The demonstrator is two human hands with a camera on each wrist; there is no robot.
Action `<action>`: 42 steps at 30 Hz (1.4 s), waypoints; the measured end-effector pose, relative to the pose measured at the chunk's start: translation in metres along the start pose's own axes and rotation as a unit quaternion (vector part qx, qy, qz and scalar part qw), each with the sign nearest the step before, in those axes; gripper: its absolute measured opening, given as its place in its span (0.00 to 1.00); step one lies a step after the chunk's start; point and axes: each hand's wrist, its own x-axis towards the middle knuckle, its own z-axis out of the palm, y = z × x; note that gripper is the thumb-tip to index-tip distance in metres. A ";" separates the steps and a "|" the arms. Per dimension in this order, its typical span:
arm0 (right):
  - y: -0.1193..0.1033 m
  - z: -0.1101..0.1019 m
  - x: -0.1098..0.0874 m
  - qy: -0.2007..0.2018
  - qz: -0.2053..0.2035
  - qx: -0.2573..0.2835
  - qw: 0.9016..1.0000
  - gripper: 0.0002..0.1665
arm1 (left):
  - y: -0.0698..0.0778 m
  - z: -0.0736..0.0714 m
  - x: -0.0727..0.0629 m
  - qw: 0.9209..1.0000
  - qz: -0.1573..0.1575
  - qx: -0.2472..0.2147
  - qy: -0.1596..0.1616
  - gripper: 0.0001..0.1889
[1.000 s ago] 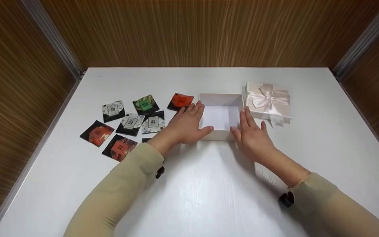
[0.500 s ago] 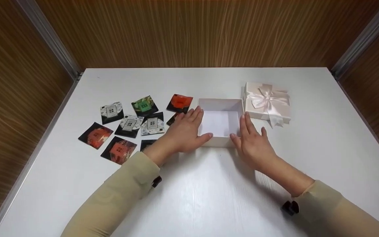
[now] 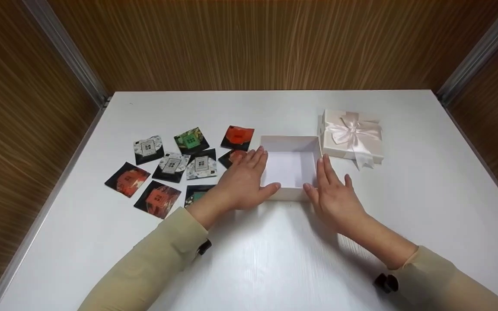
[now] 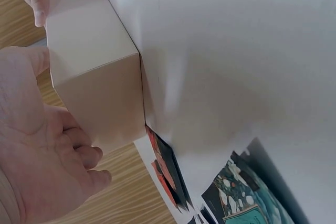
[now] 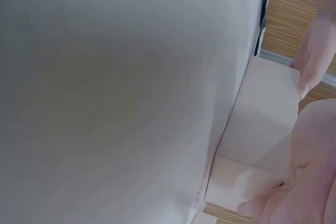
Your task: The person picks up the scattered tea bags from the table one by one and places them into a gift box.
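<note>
Standing between left hand (image 3: 244, 183), right hand (image 3: 336, 199): box (image 3: 290, 170), fingers (image 3: 256, 157) touching sides.

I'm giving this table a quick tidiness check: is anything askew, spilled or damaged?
No spill or damage is visible. The packets look untidy, lying at mixed angles left of the open box rather than in rows. A ribbon tail hangs over the lid's near edge, which seems harmless.
</note>
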 end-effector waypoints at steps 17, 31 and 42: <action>-0.003 -0.001 -0.015 0.014 -0.015 -0.006 1.000 0.43 | 0.010 0.004 -0.016 1.000 0.004 -0.008 0.007 0.48; 0.005 -0.023 -0.013 -0.048 0.013 0.027 0.998 0.57 | 0.015 0.008 -0.028 1.000 -0.009 -0.006 0.016 0.50; 0.045 -0.025 0.014 -0.128 0.004 0.122 0.984 0.73 | 0.014 0.008 -0.027 1.000 -0.011 -0.011 0.018 0.50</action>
